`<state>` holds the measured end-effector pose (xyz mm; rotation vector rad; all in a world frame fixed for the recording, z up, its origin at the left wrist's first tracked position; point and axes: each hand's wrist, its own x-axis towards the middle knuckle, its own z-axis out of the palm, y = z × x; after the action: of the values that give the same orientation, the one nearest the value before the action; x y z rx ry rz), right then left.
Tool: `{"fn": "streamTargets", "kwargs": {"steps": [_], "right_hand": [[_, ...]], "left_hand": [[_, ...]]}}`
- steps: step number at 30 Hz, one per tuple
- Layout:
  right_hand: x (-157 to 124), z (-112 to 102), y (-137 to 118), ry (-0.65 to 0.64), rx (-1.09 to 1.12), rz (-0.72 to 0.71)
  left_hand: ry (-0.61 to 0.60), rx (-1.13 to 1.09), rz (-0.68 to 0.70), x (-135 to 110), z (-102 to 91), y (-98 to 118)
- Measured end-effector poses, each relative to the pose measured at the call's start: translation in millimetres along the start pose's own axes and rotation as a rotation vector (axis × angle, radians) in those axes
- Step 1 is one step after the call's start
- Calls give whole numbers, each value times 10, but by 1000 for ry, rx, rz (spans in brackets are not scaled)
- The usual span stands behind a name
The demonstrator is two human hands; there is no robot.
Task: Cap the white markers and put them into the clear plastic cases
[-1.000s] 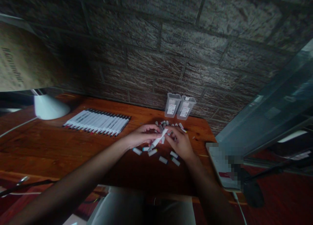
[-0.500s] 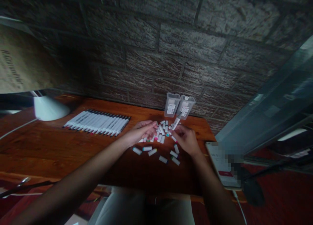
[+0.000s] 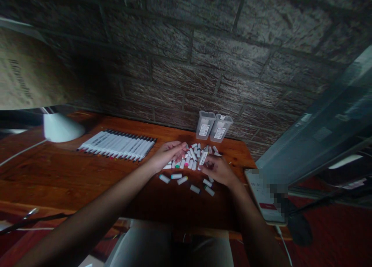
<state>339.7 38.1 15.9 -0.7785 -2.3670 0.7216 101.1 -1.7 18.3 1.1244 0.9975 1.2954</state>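
Observation:
My left hand [image 3: 167,154] hovers over a scatter of white marker caps [image 3: 190,162] on the wooden desk [image 3: 72,178], fingers curled and touching the caps at its tips. My right hand [image 3: 218,169] is closed round a white marker [image 3: 202,158], which points up and to the left over the caps. More loose caps [image 3: 186,180] lie nearer me, between my two forearms. A neat row of white markers [image 3: 119,145] lies side by side at the left of the desk.
Two clear plastic boxes [image 3: 213,126] stand against the brick wall behind the caps. A white lamp base [image 3: 61,128] sits at the far left with a cable. A booklet [image 3: 266,197] lies at the desk's right edge. My lap shows below the desk's front edge.
A second ago both hands held the marker together. My right hand then swung it up toward the boxes and has now lowered it. My left hand let go and dropped onto the caps.

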Motion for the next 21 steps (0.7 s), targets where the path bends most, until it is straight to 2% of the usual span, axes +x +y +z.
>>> {"fn": "streamTargets", "kwargs": {"steps": [11, 17, 21], "right_hand": [[-17, -8, -11, 38, -8, 4], [-12, -25, -28, 62, -94, -9], [-8, -7, -12, 128, -70, -13]], "left_hand": [[5, 13, -10, 20, 3, -14], [29, 28, -25, 13, 18, -18], [31, 28, -24, 12, 17, -16]]}}
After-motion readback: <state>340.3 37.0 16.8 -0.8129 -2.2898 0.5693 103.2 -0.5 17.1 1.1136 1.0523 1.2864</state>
